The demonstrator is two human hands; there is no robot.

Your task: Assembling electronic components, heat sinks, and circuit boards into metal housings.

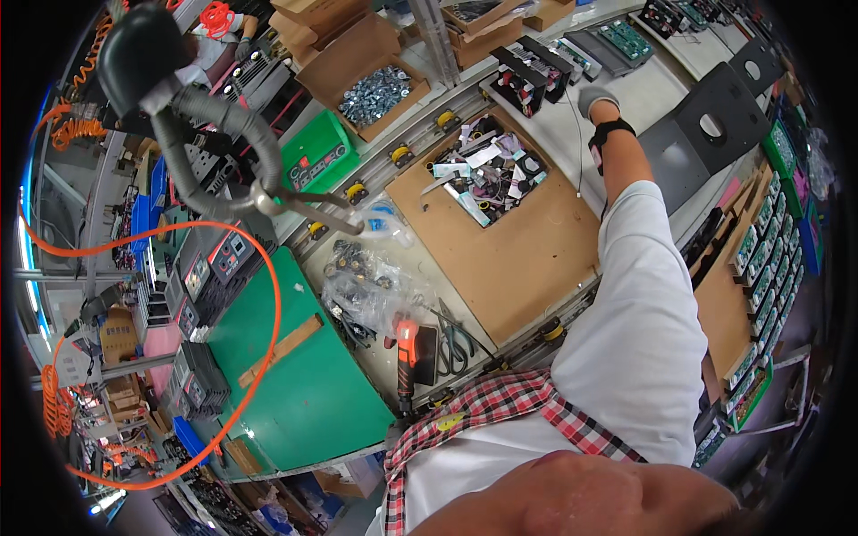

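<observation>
My right hand [597,98], in a grey glove with a black band at the wrist, reaches out over a pale work surface [559,134] at the upper right. It is nearest to some black metal housings [523,80] standing just left of it. The fingers are too small and turned away to show whether they grip anything. A thin cord [576,147] lies beside the hand. On the right of my forearm rest dark flat metal panels [710,129] with oval cutouts. My left hand is out of view.
A cardboard sheet [500,268] holds a box of mixed small parts [492,170]. Nearby are a box of screws [374,94], an orange power screwdriver [407,353], pliers [458,344] and a plastic bag [366,281]. An orange hose [275,304] loops over a green mat [308,393]. Circuit boards [764,268] stand right.
</observation>
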